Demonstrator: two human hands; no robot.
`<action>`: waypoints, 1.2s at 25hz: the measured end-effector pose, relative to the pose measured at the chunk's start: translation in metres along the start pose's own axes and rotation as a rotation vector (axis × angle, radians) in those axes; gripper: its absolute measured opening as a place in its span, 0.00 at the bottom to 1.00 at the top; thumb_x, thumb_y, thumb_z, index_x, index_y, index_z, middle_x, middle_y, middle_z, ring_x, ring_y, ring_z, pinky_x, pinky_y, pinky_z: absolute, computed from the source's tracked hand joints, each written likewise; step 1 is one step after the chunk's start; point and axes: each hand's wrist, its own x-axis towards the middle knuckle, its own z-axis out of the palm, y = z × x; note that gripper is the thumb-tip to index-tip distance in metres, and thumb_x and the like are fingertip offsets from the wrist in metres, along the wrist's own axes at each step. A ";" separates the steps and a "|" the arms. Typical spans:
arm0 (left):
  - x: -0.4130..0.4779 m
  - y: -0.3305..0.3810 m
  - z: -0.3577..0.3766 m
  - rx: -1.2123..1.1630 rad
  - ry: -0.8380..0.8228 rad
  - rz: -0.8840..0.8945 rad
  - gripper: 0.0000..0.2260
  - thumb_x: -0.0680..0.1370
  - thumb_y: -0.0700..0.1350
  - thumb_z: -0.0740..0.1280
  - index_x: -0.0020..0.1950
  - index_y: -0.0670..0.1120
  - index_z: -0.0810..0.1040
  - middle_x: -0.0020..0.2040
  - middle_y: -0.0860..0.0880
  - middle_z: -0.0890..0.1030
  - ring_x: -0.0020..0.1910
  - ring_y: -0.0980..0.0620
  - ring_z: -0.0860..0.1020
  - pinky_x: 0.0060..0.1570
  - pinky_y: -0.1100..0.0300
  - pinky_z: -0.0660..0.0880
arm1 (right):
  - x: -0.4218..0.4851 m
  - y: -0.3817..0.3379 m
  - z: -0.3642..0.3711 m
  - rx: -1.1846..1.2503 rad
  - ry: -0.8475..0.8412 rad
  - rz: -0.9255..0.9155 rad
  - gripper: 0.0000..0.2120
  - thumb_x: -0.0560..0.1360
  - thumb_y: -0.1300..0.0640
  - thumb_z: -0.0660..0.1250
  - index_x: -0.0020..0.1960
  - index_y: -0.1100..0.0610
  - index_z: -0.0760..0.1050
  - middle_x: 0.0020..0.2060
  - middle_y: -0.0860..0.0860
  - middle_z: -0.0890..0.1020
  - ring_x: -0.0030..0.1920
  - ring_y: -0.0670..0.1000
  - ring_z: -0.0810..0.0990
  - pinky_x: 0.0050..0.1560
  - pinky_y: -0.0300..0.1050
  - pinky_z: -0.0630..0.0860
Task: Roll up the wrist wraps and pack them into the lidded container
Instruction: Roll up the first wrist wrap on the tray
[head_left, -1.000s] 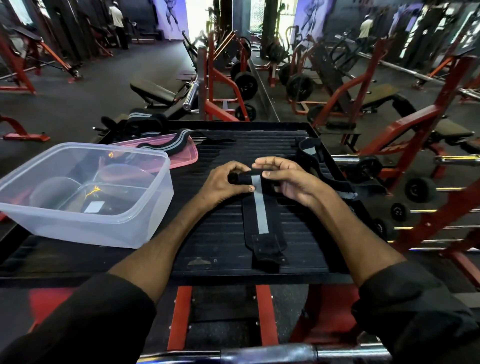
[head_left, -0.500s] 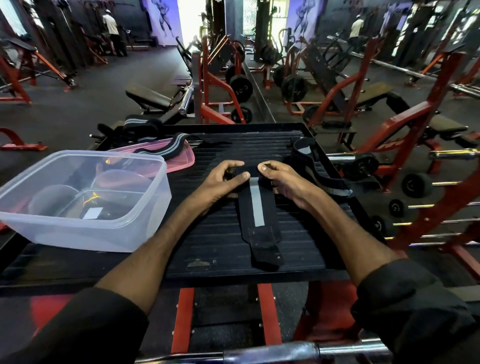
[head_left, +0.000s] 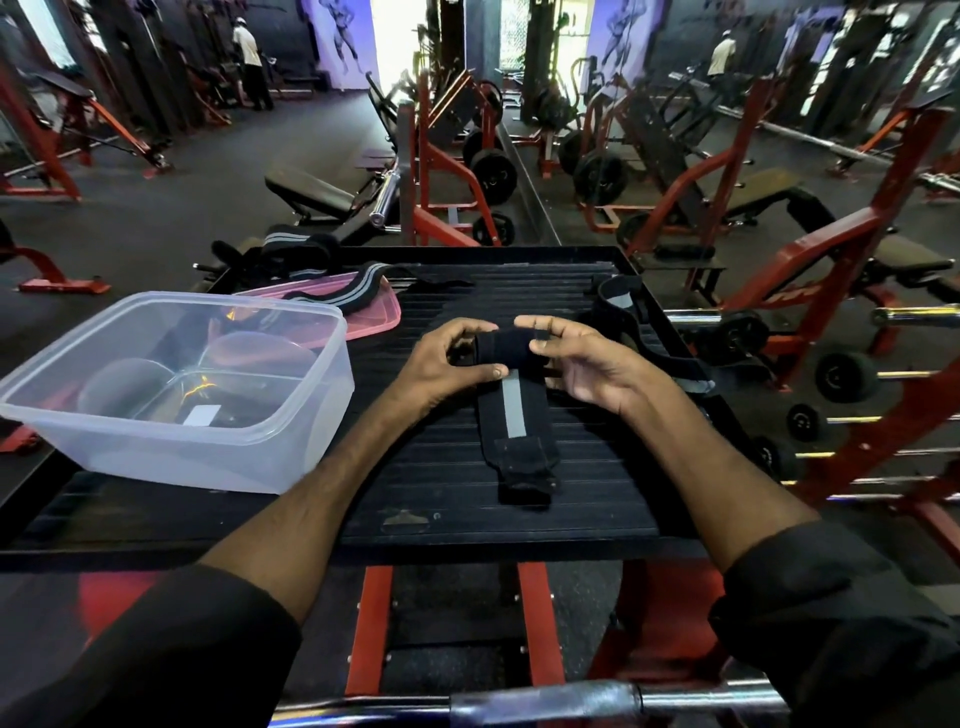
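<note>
A black wrist wrap with a grey stripe (head_left: 517, 415) lies lengthwise on the black ribbed platform (head_left: 447, 499). Its far end is curled into a small roll, pinched between my left hand (head_left: 447, 364) and my right hand (head_left: 582, 364). A clear plastic container (head_left: 171, 395) stands open at the left and holds nothing but a label. Its pink lid (head_left: 363, 312) lies behind it with a second striped wrap (head_left: 353, 286) draped over it. A third wrap (head_left: 623, 306) lies at the platform's right edge, and another rolled wrap (head_left: 296, 247) sits beyond the far left corner.
The platform rests on a red frame, with a steel bar (head_left: 545, 701) across the near edge. Red gym machines, benches and weight plates fill the floor behind and to the right. A person (head_left: 249, 62) stands far off at the back left.
The roll at the wrap's far end has grown thicker and come towards me, leaving a shorter flat length. Both hands have shifted slightly closer with it.
</note>
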 end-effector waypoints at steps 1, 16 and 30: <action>0.000 0.002 0.000 0.031 0.021 0.032 0.22 0.67 0.43 0.81 0.56 0.57 0.79 0.55 0.56 0.82 0.56 0.63 0.79 0.60 0.65 0.73 | -0.001 -0.003 0.001 0.092 0.008 0.022 0.16 0.78 0.62 0.67 0.63 0.50 0.78 0.48 0.47 0.85 0.46 0.46 0.83 0.51 0.47 0.77; -0.012 0.011 -0.001 -0.264 -0.129 -0.264 0.18 0.80 0.48 0.69 0.69 0.51 0.73 0.64 0.52 0.79 0.61 0.57 0.78 0.56 0.55 0.79 | -0.003 0.009 0.006 -0.241 0.021 -0.063 0.18 0.78 0.52 0.71 0.66 0.53 0.76 0.56 0.51 0.83 0.58 0.53 0.81 0.62 0.58 0.75; -0.015 0.009 0.003 0.161 -0.008 0.088 0.24 0.67 0.44 0.82 0.59 0.54 0.78 0.54 0.61 0.80 0.54 0.69 0.77 0.59 0.68 0.72 | -0.013 -0.005 0.011 0.121 -0.036 0.041 0.18 0.77 0.61 0.67 0.66 0.53 0.75 0.51 0.52 0.84 0.48 0.50 0.84 0.52 0.50 0.80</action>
